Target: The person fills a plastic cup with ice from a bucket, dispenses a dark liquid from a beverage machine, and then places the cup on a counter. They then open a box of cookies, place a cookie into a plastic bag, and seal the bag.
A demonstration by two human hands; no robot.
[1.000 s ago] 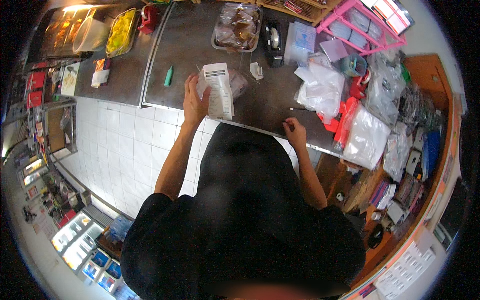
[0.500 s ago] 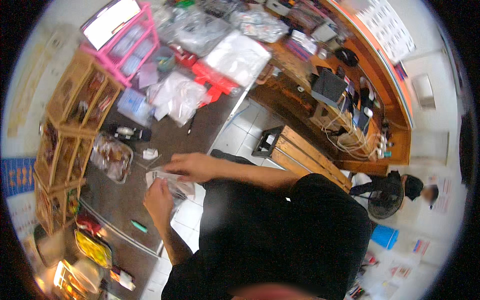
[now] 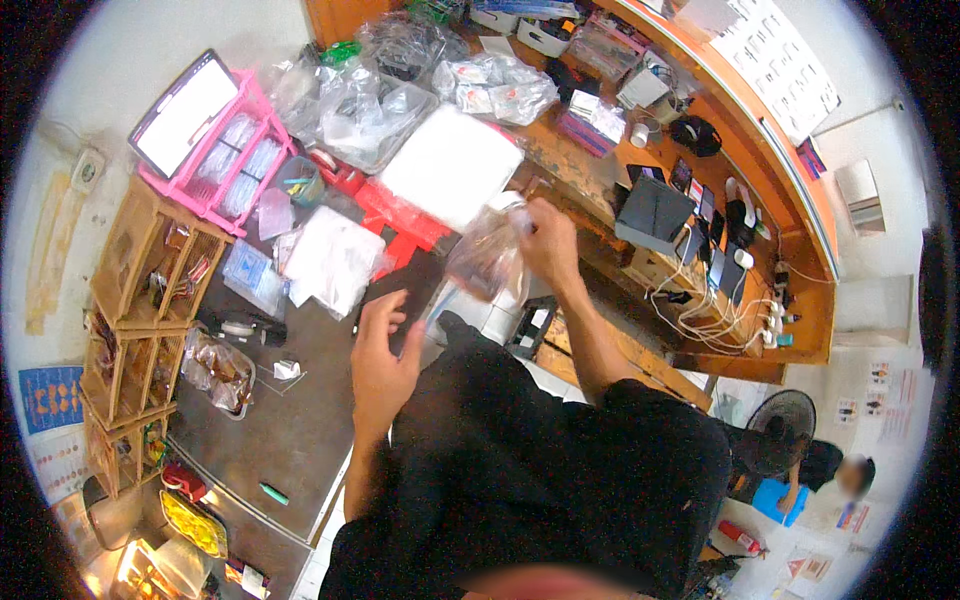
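Note:
My right hand (image 3: 550, 240) grips the gathered top of a clear plastic bag (image 3: 487, 262) with something brownish in it. The bag hangs in front of the table's edge, slightly blurred, and its contents are too unclear to name. Off to the left, my left hand (image 3: 385, 350) is empty, with its thumb apart from the slightly bent fingers. Beyond it on the dark table (image 3: 300, 430) lie a stack of white plastic bags (image 3: 335, 262) and a clear tray of brown food (image 3: 218, 372).
Wooden compartment shelves (image 3: 130, 360) line the left side beside a pink rack (image 3: 225, 150). Red plastic bags (image 3: 400, 220) and a white stack of sheets (image 3: 450, 165) lie at the back. A wooden bench (image 3: 575, 360) stands right of me. At far right, another person touches a blue bin (image 3: 780, 500).
My hands have parted. The right one has carried the plastic bag away to the right and farther off, while the left has let go and opened. My view has shifted slightly.

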